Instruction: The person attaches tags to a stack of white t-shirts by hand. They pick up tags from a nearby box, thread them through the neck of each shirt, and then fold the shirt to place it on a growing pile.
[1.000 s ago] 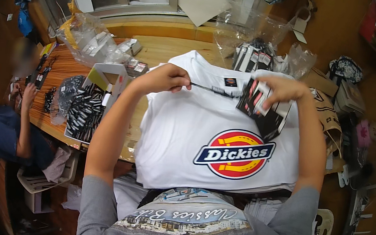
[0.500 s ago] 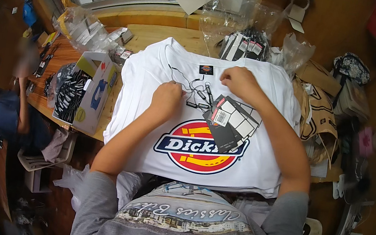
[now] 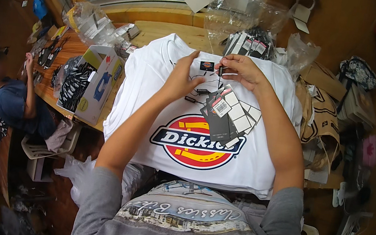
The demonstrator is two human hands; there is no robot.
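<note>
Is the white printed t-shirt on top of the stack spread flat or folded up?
Spread flat: the white printed t-shirt lies face up, collar and round chest print fully showing, dark card hang tags resting on it.

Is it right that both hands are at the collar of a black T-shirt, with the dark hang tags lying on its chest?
Not quite: in the head view the T-shirt is white. Both hands, left and right, are at its collar, hang tags on the chest.

Matt white cloth shirt [image 3: 258, 161], glossy paper tags [image 3: 230, 116], wooden table [image 3: 161, 31].
</note>
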